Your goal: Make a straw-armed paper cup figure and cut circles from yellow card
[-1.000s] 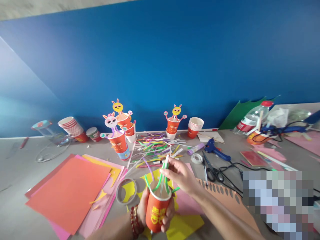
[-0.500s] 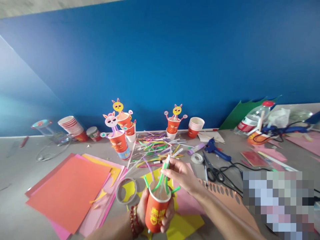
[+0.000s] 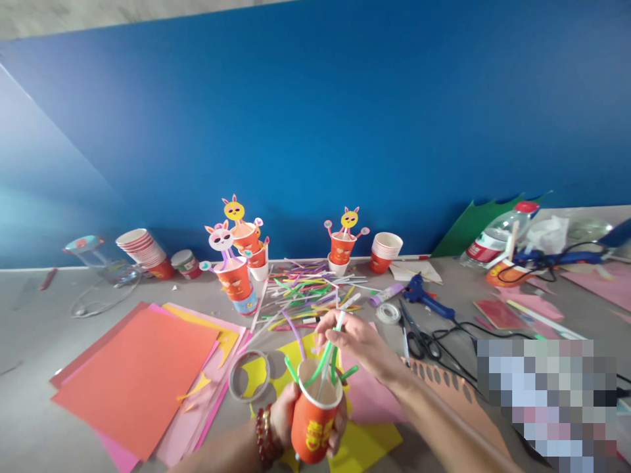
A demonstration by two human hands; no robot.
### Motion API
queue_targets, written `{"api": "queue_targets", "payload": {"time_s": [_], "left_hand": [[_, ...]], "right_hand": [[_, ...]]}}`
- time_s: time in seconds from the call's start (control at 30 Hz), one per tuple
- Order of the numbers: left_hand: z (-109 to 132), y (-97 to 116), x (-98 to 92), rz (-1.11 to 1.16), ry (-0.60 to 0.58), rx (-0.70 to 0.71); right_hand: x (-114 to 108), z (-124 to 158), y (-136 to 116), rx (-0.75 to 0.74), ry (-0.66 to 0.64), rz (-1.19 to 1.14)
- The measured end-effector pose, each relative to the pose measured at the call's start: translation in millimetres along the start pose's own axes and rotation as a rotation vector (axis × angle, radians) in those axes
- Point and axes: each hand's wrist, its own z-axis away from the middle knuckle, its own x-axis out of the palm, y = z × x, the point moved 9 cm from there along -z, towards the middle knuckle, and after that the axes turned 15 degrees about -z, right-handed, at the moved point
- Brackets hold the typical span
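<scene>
My left hand (image 3: 284,414) is wrapped around a red paper cup (image 3: 309,430) with yellow lettering, its open rim tilted up. Bent green straws (image 3: 323,361) rise from inside, and some ends stick out past the rim on both sides. A whitish straw or stick (image 3: 340,322) stands among them, its tip above the cup. Over the cup, my right hand (image 3: 357,341) has its thumb and curled index finger closed at the top of a green straw; the exact contact is partly hidden. Behind my hands lies a pile of coloured straws (image 3: 305,282).
Decorated animal cups (image 3: 234,286) stand along the back, with stacked paper cups (image 3: 387,249). Coloured paper (image 3: 138,374) and a tape roll (image 3: 250,376) lie left. Scissors (image 3: 421,338), a blue glue gun (image 3: 426,299) with black cable, and a bottle (image 3: 503,233) are right.
The cup has shifted slightly right and down in my left hand. My right fingers have moved on the straws; the white tip now stands further right, in front of the fingers.
</scene>
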Motion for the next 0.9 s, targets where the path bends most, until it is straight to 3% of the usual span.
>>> {"api": "queue_targets", "payload": {"time_s": [0.1,0.27,0.5,0.73,0.9], "left_hand": [[0.6,5.4,-3.0,0.067,0.046,0.054],[-1.2,20.5,-4.5,-0.063,0.109,0.144],[2.7,47.0,-12.9,-0.167,0.223,0.251],[7.0,56.7,-24.2,-0.251,0.327,0.317],[3.8,43.9,-22.1,-0.218,0.260,0.257]], "right_hand": [[-2.7,1.8,1.6,-0.003,-0.007,0.008],[-8.2,7.6,-1.6,-0.071,0.013,-0.012],[-36.1,34.2,12.8,-0.269,0.296,-0.059],[-21.9,42.6,30.9,-0.239,0.295,0.029],[-16.9,38.2,25.5,-0.246,0.224,0.032]]}}
